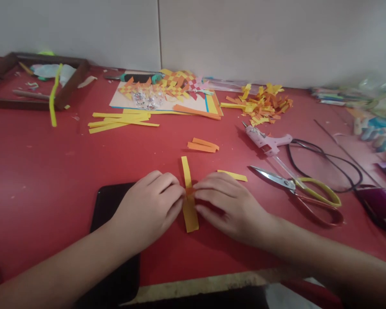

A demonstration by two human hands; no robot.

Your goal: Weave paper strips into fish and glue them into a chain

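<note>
Yellow paper strips [191,216] stand lengthwise on the red table between my hands, with a small piece of an orange paper strip [189,191] crossing them. My left hand [154,199] has its fingers curled and pinched at the left end of that crossing. From the right, my right hand [228,204] closes its fingertips on the orange strip's other side. Most of the orange strip is hidden by the fingers. Beyond them lie short orange strips [203,146], and a short yellow strip [233,175] rests just past my right hand.
Scissors [289,184] and a pink glue gun [266,140] with a black cord lie at right. Further back are long yellow strips [122,121], woven paper pieces [176,83] and a paper scrap pile [265,103]. A black phone-like slab [111,201] lies under my left forearm; a wooden frame [70,92] stands back left.
</note>
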